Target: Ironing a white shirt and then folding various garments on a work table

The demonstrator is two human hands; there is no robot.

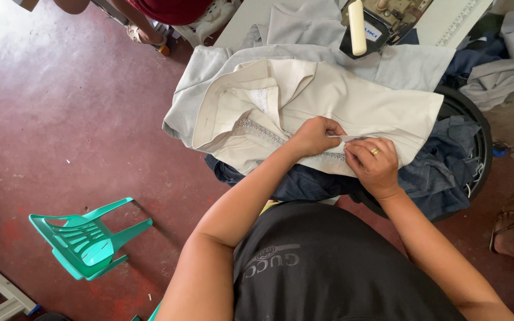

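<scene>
Both hands are working on the cream garment, which is lying over a grey cloth in front of the sewing machine. L hand and R hand are pinching a thin whitish strip at the patterned band, fingers closed on it. Step in hand, I think: aligning or picking at the seam. Next move is needing a fine, steady pull w/o shifting the fabric.

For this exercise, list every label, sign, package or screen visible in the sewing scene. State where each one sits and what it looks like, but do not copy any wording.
Badge on the sewing machine: top centre, behind a cream roller; small white rectangle with blue print.
Ruler strip: top right, along the white table edge; long, pale, marked with fine ticks.
Printed emblem: front of the person's black shirt; faded grey.
No screens or packages show.
</scene>
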